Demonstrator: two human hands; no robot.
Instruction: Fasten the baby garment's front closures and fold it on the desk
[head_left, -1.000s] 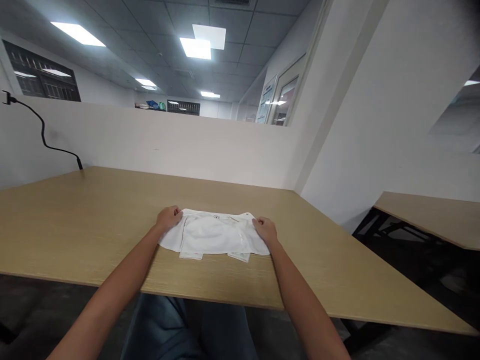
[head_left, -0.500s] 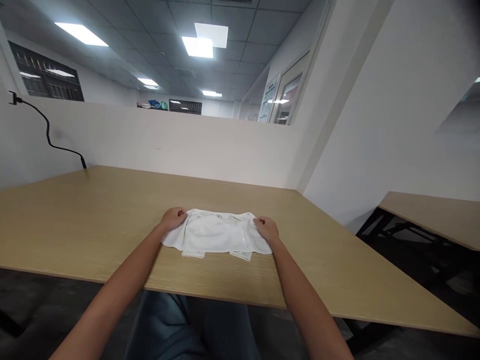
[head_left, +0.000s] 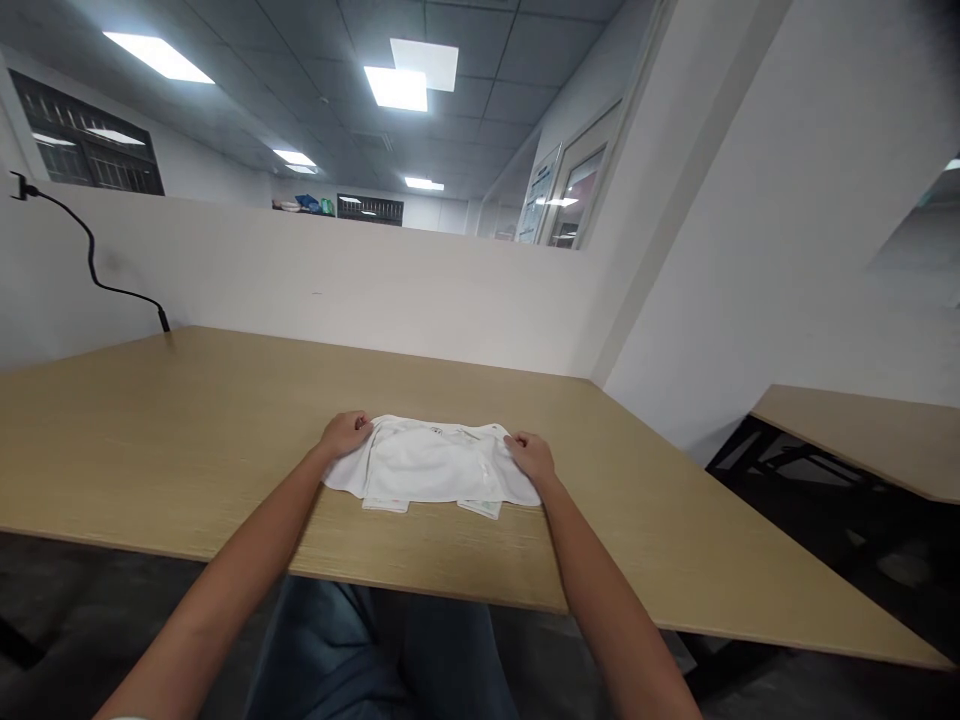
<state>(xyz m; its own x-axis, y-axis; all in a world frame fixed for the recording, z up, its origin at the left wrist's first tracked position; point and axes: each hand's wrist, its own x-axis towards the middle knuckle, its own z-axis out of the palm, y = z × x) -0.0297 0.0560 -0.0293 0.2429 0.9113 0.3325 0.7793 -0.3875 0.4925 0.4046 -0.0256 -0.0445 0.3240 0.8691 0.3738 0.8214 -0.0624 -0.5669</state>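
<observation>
A small white garment lies flat and wide on the wooden table. Two narrow flaps stick out from under its near edge, and a small dark mark shows near its far edge. My left hand is closed on the cloth at the far left corner, fingers curled. At the far right corner, my right hand pinches the cloth between thumb and fingers. The fingertips of both hands are partly hidden.
The wooden table has its near edge just above my legs. A white partition rises behind it. A black gooseneck holder stands at the far left. Another table is on the right.
</observation>
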